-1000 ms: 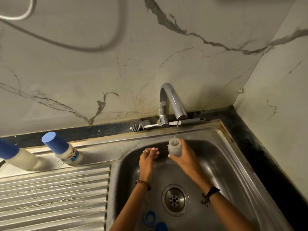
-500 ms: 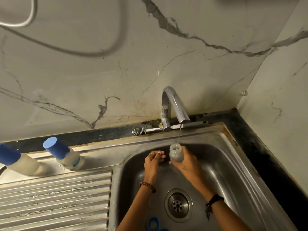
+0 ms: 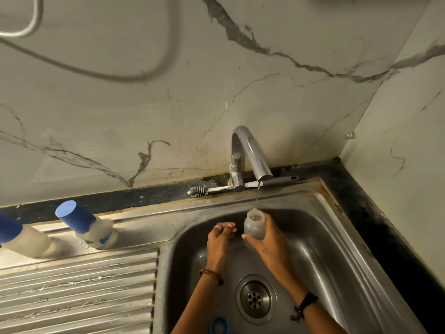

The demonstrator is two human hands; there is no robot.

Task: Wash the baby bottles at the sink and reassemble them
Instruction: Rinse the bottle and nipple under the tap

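Right hand (image 3: 267, 239) wraps its fingers around a small translucent, cloudy plastic baby bottle (image 3: 254, 224), upright, cap off, mouth open under the curved chrome tap (image 3: 250, 155). A thin stream of water (image 3: 256, 197) drops straight into that mouth. The bottle sits above the steel sink basin (image 3: 337, 249), near its back wall. Left hand (image 3: 220, 235) hovers just beside it, fingers curled in loosely, holding nothing I can see. Down at the basin's front edge, a blue plastic ring (image 3: 219, 325) lies near the round drain (image 3: 255, 298). On the ribbed steel draining board (image 3: 77, 292), two milky bottles with blue caps (image 3: 84, 224) lean. A bottle brush (image 3: 199, 189) lies behind the tap.
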